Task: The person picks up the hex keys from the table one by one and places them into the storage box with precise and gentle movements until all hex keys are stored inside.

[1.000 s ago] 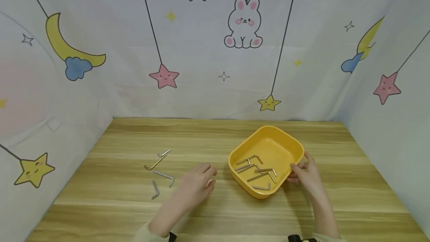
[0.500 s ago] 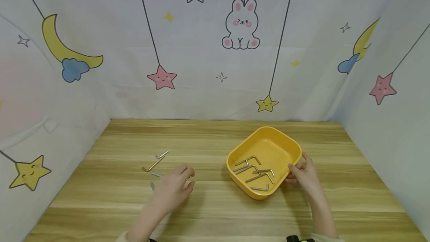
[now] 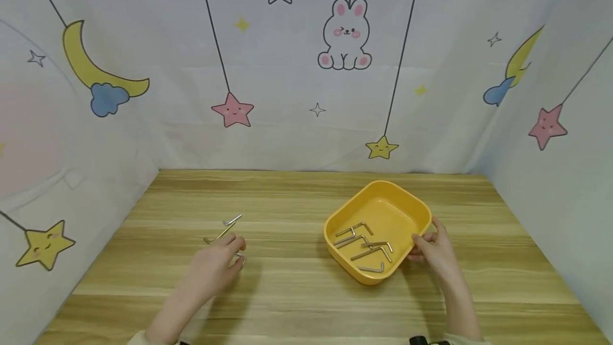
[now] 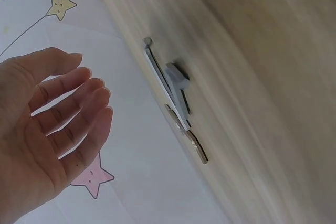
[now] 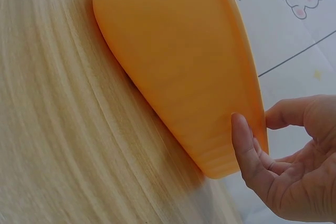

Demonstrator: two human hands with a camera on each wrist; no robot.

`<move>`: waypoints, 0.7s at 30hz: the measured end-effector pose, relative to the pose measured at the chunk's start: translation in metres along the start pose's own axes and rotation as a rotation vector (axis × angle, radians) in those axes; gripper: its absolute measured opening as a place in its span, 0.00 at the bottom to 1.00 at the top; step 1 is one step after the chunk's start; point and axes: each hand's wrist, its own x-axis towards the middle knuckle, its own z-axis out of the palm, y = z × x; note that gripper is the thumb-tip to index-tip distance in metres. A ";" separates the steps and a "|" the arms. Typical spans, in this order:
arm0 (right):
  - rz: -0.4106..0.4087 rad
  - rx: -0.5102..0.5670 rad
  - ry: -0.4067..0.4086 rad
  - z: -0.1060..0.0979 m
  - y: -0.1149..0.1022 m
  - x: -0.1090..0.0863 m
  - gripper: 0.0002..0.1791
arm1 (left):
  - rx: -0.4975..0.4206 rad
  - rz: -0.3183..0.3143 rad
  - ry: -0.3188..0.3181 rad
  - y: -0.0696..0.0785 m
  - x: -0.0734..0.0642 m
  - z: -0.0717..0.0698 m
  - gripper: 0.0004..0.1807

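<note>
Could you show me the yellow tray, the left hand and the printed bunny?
Yellow tray (image 3: 390,217): head view, on a bare part of its floor.
Left hand (image 3: 213,266): head view, on the back of the hand.
Printed bunny (image 3: 346,39): head view, low on its head.

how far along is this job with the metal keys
Seemingly done: several L-shaped keys lie in the yellow tray. In hand: the right hand grips the tray's edge; the left hand, holding nothing, is near the loose keys. Probably left: those keys, lying on the table.
</note>
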 end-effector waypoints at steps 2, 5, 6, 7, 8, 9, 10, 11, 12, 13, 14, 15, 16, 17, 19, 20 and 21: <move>-0.001 -0.001 0.001 0.000 0.000 0.000 0.45 | 0.000 -0.009 -0.037 -0.006 -0.001 0.001 0.12; -0.005 -0.001 0.002 -0.001 0.000 0.000 0.44 | 0.007 -0.020 -0.092 -0.014 -0.002 0.001 0.13; -0.005 -0.002 0.002 -0.001 0.000 0.000 0.44 | 0.007 -0.022 -0.108 -0.016 -0.002 0.001 0.14; -0.005 -0.003 0.001 0.000 0.000 0.000 0.44 | 0.011 -0.020 -0.119 -0.019 -0.004 0.001 0.15; -0.006 -0.005 0.001 0.000 0.000 0.000 0.44 | 0.014 -0.020 -0.129 -0.021 -0.004 0.001 0.16; -0.004 -0.005 0.000 0.000 0.000 0.000 0.44 | 0.015 -0.020 -0.137 -0.023 -0.005 0.000 0.16; -0.003 -0.006 0.000 0.000 0.000 0.000 0.44 | 0.017 -0.020 -0.145 -0.026 -0.005 0.000 0.16; -0.001 -0.005 -0.001 0.000 0.000 0.000 0.44 | 0.018 -0.018 -0.150 -0.028 -0.006 -0.001 0.16; 0.002 -0.006 -0.001 0.000 0.000 0.000 0.45 | 0.014 -0.016 -0.159 -0.030 -0.005 -0.001 0.15; 0.004 -0.006 -0.001 0.001 0.001 0.000 0.45 | 0.009 -0.015 -0.169 -0.032 -0.005 -0.002 0.15; 0.004 -0.007 0.000 0.001 0.000 0.000 0.45 | -0.002 -0.015 -0.183 -0.034 -0.005 -0.002 0.14; 0.004 -0.006 0.000 0.001 0.000 0.000 0.45 | -0.015 -0.015 -0.199 -0.035 -0.005 -0.003 0.13; 0.004 -0.006 0.000 0.001 0.000 0.000 0.45 | -0.028 -0.013 -0.216 -0.036 -0.005 -0.003 0.13; 0.004 -0.006 0.001 0.000 0.000 0.000 0.45 | -0.042 -0.013 -0.232 -0.038 -0.004 -0.004 0.12; 0.002 -0.008 0.001 0.000 0.000 0.000 0.45 | -0.071 0.001 -0.259 -0.040 -0.004 -0.004 0.12; 0.002 -0.008 0.001 0.000 0.000 0.000 0.45 | -0.079 0.014 -0.272 -0.041 -0.004 -0.004 0.12; 0.002 -0.010 0.001 0.000 -0.001 0.000 0.45 | -0.080 0.033 -0.281 -0.043 -0.004 -0.003 0.12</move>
